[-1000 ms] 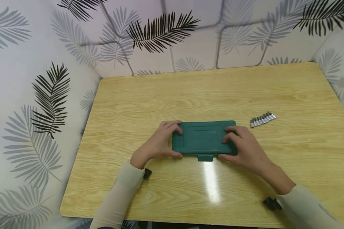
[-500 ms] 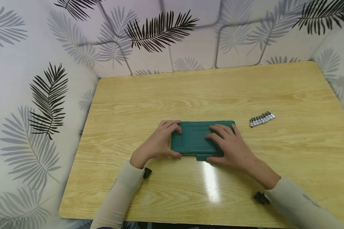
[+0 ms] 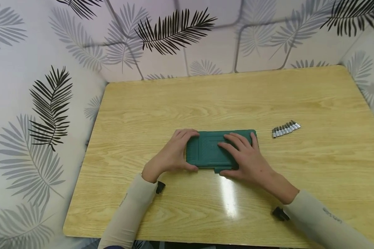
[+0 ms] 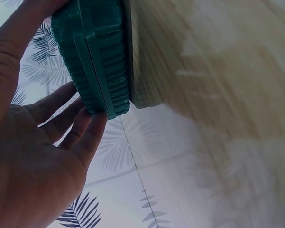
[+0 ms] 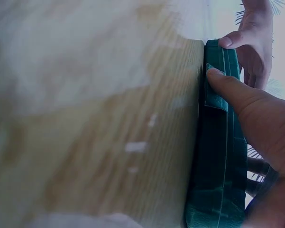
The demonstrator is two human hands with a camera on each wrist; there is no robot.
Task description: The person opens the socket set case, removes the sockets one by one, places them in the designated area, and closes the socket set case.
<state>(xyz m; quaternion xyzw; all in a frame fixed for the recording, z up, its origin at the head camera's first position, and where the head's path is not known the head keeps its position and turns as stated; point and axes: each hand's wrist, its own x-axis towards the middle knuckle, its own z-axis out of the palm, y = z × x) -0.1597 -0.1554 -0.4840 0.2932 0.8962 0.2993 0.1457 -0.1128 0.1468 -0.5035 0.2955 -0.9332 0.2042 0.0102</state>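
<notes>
A flat green plastic case [image 3: 208, 154] lies on the wooden table with its lid down, and its seam looks closed in the left wrist view. My left hand [image 3: 172, 152] grips the case's left end, thumb at the front edge and fingers at the back. Over the right half, my right hand [image 3: 250, 159] holds the case with its fingers spread across the lid. In the right wrist view the right thumb rests on the front latch [image 5: 215, 99]. Part of the latch is hidden by the thumb.
Several small metal sockets or bits [image 3: 285, 129] lie in a slanted row on the table [image 3: 174, 107], right of the case. A wall with leaf-patterned covering [image 3: 205, 41] stands behind the table and along its left side.
My right hand has slid left from the case's right end, bringing its thumb onto the latch. The left hand keeps its grip, and the case stays in place.
</notes>
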